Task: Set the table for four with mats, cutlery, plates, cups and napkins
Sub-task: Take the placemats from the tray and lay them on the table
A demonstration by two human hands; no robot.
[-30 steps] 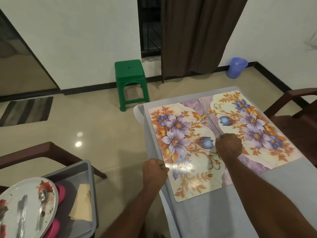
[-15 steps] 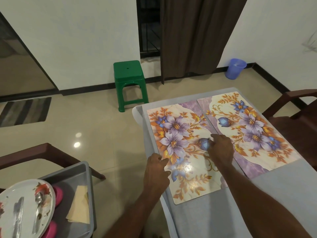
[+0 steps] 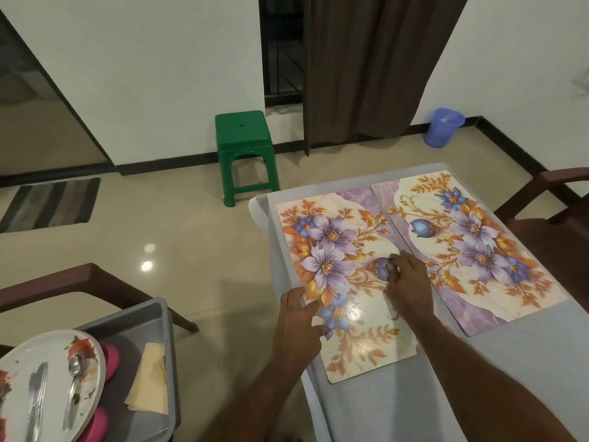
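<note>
Two flowered mats lie side by side on the grey-clothed table (image 3: 526, 362). My left hand (image 3: 298, 320) rests with spread fingers on the left edge of the near mat (image 3: 338, 272). My right hand (image 3: 406, 282) presses flat on that mat's right side, close to the seam with the far mat (image 3: 475, 240). At the lower left a grey tray (image 3: 159, 314) holds a white flowered plate (image 3: 54, 355) with a spoon (image 3: 73, 393) and a knife (image 3: 38, 400), pink cups (image 3: 110, 358) and a folded yellow napkin (image 3: 149, 381).
A green plastic stool (image 3: 243, 151) stands on the floor beyond the table. Brown chairs flank the table at left (image 3: 73, 279) and right (image 3: 548, 199). A blue bin (image 3: 443, 126) sits by the far wall, a striped floor mat (image 3: 51, 202) at left.
Both hands went from curled at the near mat's edges to lying flat on it. The right hand slid left, toward the mat's middle. The near mat shifted slightly.
</note>
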